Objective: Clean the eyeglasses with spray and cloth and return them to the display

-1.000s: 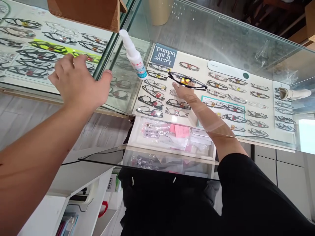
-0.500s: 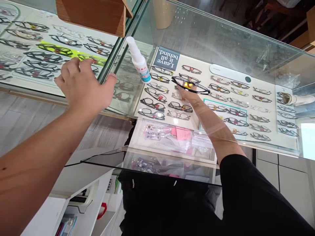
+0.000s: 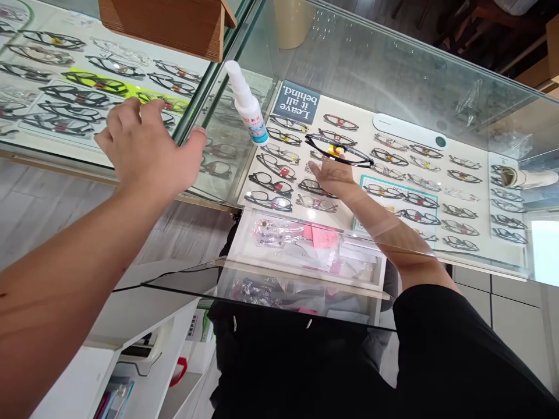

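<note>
- Our right hand reaches inside the glass case, fingers pinching black glasses just above the display tray.
- Our left hand hovers spread over the left surface, near the spray bottle.

A white plastic spray bottle stands on the glass display counter, left of the dark printed sign card inside it. Rows of spectacle frames lie in the case, right of the card.
</note>
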Action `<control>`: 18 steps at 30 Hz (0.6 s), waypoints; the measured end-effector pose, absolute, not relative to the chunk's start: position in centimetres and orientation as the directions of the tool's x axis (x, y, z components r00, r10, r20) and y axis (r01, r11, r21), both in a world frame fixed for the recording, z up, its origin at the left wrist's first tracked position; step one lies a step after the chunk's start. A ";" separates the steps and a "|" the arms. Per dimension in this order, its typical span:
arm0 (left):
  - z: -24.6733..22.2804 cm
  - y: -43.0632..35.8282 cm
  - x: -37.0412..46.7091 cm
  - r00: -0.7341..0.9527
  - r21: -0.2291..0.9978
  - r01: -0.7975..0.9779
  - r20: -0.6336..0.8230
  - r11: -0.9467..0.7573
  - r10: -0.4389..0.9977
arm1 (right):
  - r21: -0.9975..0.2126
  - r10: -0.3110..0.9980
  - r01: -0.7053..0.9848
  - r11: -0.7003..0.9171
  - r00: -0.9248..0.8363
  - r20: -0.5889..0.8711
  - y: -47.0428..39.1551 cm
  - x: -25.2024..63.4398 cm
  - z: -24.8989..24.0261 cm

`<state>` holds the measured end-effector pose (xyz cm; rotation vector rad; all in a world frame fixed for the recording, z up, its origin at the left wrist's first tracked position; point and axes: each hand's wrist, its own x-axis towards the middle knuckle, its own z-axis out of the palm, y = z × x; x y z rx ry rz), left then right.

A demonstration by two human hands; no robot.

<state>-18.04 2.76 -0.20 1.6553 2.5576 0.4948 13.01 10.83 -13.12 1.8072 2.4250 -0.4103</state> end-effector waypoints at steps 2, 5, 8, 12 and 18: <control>-0.2 2.8 -18.0 -0.419 0.298 0.882 0.135 0.366 0.898 | -0.175 0.930 0.962 0.207 -0.249 -0.269 10.0 12.7 -13.2; -0.4 2.8 -18.2 -0.415 0.296 0.885 0.156 0.358 0.896 | -0.181 0.934 0.971 0.156 -0.205 -0.292 9.7 12.3 -13.7; -0.5 2.7 -18.3 -0.413 0.296 0.887 0.168 0.354 0.895 | -0.178 0.948 0.974 0.143 -0.186 -0.258 10.1 12.2 -14.6; -0.5 2.7 -18.2 -0.412 0.294 0.887 0.161 0.355 0.897 | -0.163 0.950 0.974 0.159 -0.196 -0.242 10.8 12.4 -15.6; -0.5 2.7 -18.3 -0.419 0.289 0.885 0.153 0.365 0.895 | -0.152 0.953 0.975 0.163 -0.195 -0.232 11.7 12.8 -16.8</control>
